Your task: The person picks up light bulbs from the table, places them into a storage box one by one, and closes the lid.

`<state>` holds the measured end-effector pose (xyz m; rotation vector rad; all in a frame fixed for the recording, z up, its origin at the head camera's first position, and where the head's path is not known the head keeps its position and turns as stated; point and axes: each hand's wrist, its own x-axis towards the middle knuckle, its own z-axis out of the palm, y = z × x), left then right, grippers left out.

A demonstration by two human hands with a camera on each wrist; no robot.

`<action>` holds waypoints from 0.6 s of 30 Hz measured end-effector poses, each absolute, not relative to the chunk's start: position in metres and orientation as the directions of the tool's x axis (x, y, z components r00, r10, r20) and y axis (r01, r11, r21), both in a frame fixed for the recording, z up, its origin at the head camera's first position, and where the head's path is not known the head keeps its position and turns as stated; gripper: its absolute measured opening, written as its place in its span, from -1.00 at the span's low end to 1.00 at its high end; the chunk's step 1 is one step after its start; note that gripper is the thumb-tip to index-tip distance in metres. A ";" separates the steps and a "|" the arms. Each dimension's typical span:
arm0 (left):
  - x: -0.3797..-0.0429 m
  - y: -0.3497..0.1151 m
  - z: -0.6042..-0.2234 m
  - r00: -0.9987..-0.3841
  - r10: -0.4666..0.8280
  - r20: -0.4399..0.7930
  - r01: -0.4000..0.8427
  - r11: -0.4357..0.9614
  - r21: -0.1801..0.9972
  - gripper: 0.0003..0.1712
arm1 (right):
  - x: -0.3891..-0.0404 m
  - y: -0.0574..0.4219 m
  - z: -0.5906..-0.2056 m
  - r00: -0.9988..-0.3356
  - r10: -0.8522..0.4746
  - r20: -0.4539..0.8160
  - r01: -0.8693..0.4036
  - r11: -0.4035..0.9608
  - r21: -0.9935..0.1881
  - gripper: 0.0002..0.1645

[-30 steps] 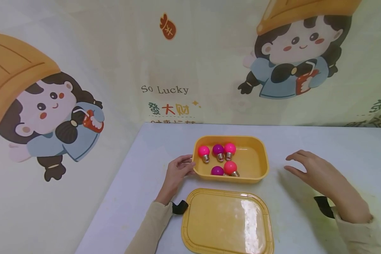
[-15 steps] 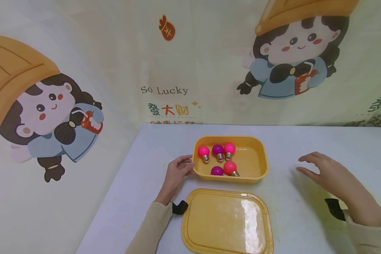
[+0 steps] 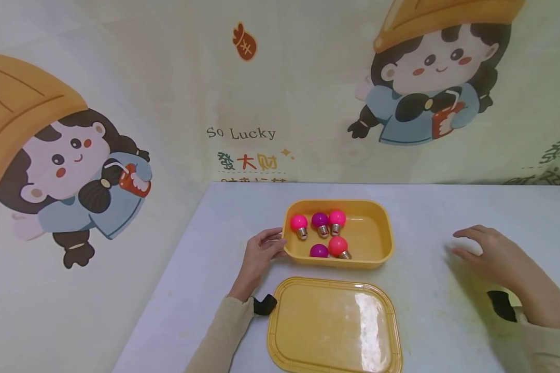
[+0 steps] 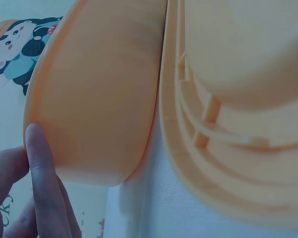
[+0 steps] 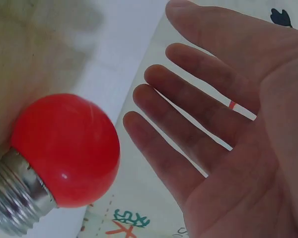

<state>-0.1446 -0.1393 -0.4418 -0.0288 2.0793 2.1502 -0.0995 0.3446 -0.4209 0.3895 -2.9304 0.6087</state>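
Note:
A yellow plastic container on the table holds several round light bulbs: a pink bulb at the left, a purple bulb, and others in pink, coral and purple. My left hand grips its left end, fingertips at the rim, as the left wrist view shows from close by. My right hand hovers over the table to the right, fingers loosely extended and holding nothing. The right wrist view has a red bulb with a metal screw base close to the hand; it does not show in the head view.
A yellow lid lies flat on the table in front of the container, close to my left wrist. The white tabletop ends at a cloth backdrop printed with cartoon figures.
My right hand has moved to the right, away from the container, its fingers still loosely apart. The left hand, the container, its bulbs and the lid stay in place.

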 end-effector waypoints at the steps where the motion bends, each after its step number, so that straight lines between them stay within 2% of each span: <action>1: -0.145 -0.139 -0.442 -0.989 0.095 -0.117 -0.121 -0.029 0.992 -0.52 | -0.099 0.346 -0.421 -0.957 -0.228 0.180 -0.281 0.884 -0.374 -0.59; 8: -0.145 -0.139 -0.443 -0.989 0.090 -0.117 -0.120 -0.037 0.992 -0.51 | -0.098 0.355 -0.423 -0.945 -0.237 0.224 -0.300 0.902 -0.311 -0.59; 18: -0.146 -0.139 -0.444 -0.989 0.092 -0.117 -0.120 -0.027 0.992 -0.51 | -0.096 0.368 -0.423 -0.973 -0.216 0.085 -0.232 0.923 -0.306 -0.58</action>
